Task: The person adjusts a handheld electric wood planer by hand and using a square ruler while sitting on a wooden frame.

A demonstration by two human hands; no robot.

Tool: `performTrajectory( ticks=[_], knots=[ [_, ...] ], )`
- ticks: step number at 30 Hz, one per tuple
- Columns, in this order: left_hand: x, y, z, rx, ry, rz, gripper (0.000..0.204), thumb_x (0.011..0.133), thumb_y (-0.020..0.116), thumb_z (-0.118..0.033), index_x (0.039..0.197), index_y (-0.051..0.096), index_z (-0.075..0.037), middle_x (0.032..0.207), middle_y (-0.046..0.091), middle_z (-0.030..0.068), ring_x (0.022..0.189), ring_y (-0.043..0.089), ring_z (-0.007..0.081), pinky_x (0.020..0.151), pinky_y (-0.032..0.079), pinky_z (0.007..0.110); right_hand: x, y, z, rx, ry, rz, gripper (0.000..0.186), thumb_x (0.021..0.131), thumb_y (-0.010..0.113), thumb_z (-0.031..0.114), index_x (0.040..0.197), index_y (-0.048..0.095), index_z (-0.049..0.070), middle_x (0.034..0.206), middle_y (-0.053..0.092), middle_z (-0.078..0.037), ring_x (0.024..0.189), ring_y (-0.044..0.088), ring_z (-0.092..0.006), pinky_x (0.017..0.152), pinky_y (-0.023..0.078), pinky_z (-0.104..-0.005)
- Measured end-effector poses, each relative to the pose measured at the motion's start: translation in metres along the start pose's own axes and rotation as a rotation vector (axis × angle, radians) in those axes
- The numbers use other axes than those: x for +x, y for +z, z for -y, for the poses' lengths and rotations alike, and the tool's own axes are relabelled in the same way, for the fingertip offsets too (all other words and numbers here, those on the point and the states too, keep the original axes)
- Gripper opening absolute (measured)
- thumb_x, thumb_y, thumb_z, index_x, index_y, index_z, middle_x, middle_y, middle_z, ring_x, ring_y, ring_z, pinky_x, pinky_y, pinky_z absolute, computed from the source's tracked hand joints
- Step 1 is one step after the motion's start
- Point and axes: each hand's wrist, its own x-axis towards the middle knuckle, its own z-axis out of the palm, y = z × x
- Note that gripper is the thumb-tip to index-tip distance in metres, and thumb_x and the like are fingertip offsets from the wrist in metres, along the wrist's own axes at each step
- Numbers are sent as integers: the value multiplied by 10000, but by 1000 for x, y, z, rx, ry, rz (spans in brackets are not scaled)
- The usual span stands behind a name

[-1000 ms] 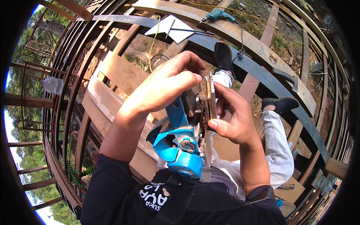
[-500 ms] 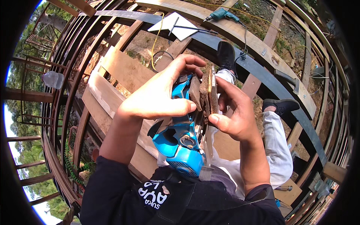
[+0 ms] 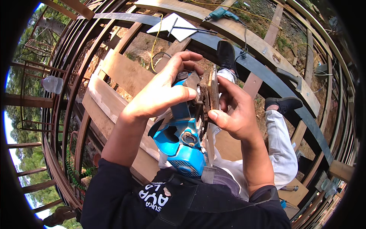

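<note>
In front of my chest I have a blue electric planer (image 3: pixel 187 162), turned so that its worn flat sole (image 3: pixel 214 89) faces right. My left hand (image 3: pixel 162 89) is wrapped over the upper end. Its thumb presses on a dusty metal block (image 3: pixel 193 81), and its other fingers curl over the top. On the other side, my right hand (image 3: pixel 234 110) grips the sole's edge, the thumb at the near face and the fingers behind. A dark, dirt-caked gap shows between block and sole. What the right fingertips touch is partly hidden.
A green power drill (image 3: pixel 225 14) and a hammer (image 3: pixel 288 76) rest on a board at the far side. A white sheet (image 3: pixel 173 26) with a dark square lies left of the drill. Planks (image 3: pixel 126 72) and a curved-looking metal beam (image 3: pixel 263 72) cross over bare ground.
My left thumb has moved slightly up and left along with the metal block, which now sits farther from the sole. The right hand keeps its grip, shifting a little left.
</note>
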Motion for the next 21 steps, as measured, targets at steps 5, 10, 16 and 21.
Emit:
performTrajectory(
  ticks=[5, 10, 16, 21],
  knots=[
    [0, 2, 0, 2, -9, -20, 906, 667, 688, -400, 1396, 318, -9, 1207, 494, 130, 1184, 457, 231, 1040, 328, 344, 3, -4, 8, -102, -109, 27, 850, 598, 788, 417, 1233, 536, -89, 882, 574, -63, 662, 462, -111, 578, 393, -248],
    [0, 4, 1, -7, 5, -24, 920, 664, 697, -406, 1402, 312, -15, 1211, 489, 129, 1177, 467, 228, 1023, 353, 341, 4, -3, 8, 73, -17, 81, 850, 589, 792, 391, 1251, 530, -73, 860, 564, -71, 648, 462, -130, 569, 393, -258],
    [-2, 3, 2, -81, 66, 20, 845, 690, 731, -300, 1405, 331, -93, 1211, 483, 102, 1125, 467, 198, 988, 377, 341, 6, -4, 8, -147, -137, 119, 862, 623, 781, 374, 1317, 487, -45, 885, 564, -103, 655, 475, -154, 596, 411, -282],
    [-6, -1, -4, 25, 40, 54, 1002, 629, 752, -398, 1438, 283, -37, 1263, 439, 134, 1240, 414, 242, 1058, 322, 361, 5, -3, 5, -168, -195, 137, 878, 649, 781, 390, 1342, 463, -44, 917, 566, -118, 699, 501, -177, 622, 425, -297]
  ],
)
